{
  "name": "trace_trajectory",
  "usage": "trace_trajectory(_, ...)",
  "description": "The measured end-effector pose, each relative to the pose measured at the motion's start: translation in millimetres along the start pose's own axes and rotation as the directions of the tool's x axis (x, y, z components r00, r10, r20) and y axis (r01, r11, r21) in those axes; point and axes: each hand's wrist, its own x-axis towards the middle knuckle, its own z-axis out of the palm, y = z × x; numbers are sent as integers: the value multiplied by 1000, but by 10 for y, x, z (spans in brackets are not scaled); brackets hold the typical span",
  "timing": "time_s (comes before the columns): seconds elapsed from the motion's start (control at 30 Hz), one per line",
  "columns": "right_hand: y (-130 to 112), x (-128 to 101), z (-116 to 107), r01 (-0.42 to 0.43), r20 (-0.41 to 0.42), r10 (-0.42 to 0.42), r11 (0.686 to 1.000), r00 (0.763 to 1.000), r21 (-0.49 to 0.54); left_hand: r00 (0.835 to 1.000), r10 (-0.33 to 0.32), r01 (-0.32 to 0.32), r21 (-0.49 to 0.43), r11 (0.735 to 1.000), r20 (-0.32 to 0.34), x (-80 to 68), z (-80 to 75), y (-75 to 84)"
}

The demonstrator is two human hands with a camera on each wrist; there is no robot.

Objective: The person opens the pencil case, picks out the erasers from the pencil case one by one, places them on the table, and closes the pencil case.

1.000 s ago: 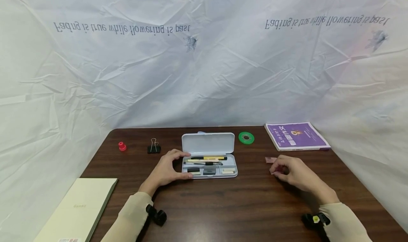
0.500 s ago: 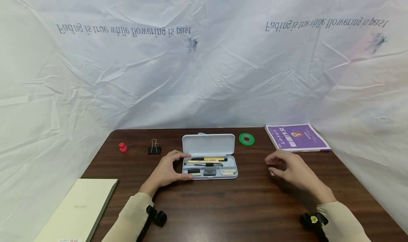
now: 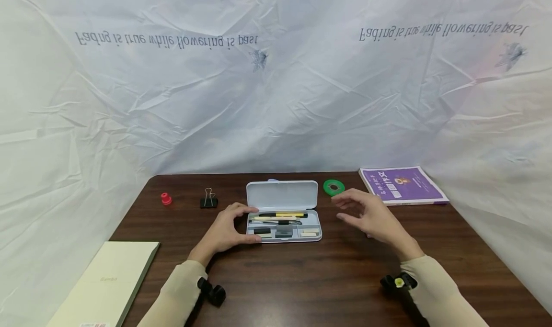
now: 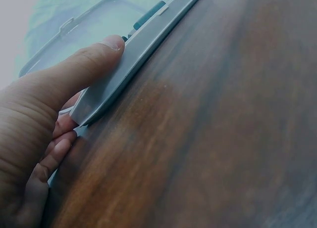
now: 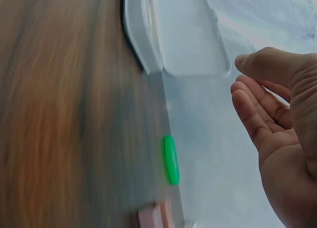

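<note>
An open grey pencil case (image 3: 283, 233) lies mid-table with its lid (image 3: 282, 194) folded back. Pens and small erasers fill the tray. My left hand (image 3: 246, 224) grips the case's left end, thumb on the near edge and fingers round the far side; the left wrist view shows the thumb (image 4: 99, 55) pressed on the case rim (image 4: 143, 45). My right hand (image 3: 349, 208) hovers to the right of the case, fingers loosely spread and holding nothing. In the right wrist view this hand (image 5: 267, 104) floats above the lid (image 5: 188, 35).
A green tape roll (image 3: 333, 187) lies just beyond my right hand, with a purple book (image 3: 403, 184) farther right. A pink eraser (image 5: 151, 218) lies on the table under that hand. A black binder clip (image 3: 209, 200), a red cap (image 3: 166, 198) and a pale notebook (image 3: 108, 281) are on the left.
My right hand rose from the table beside the pink erasers and moved left toward the case, opening its fingers. The left hand and case stayed put.
</note>
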Motion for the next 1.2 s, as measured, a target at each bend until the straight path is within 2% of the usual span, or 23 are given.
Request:
trace_trajectory(0.2,-104,205,185,40,56,-42,999,998,29,1000,0,0,4,1000,-3,-11,8,-11)
trace_trajectory(0.33,-163,283,297,37,136,-43,998,990,44,1000,0,0,-2,1000,-1,-14,15,-6)
trace_trajectory(0.63,-228,327,424,-1,330,9,1000,944,-26,1000,4,-4,-11,1000,2,-6,4,8)
trace_trajectory(0.77,-223,335,463,7,372,17,998,928,-63,1000,3,-3,-11,1000,-1,-3,-4,9)
trace_trajectory(1.0,-241,338,531,81,426,2,981,905,-177,1000,9,-9,-6,1000,0,1,-2,-1)
trace_trajectory(1.2,-290,336,548,91,463,7,978,886,-189,1000,-1,1,-2,1000,0,14,-10,-11)
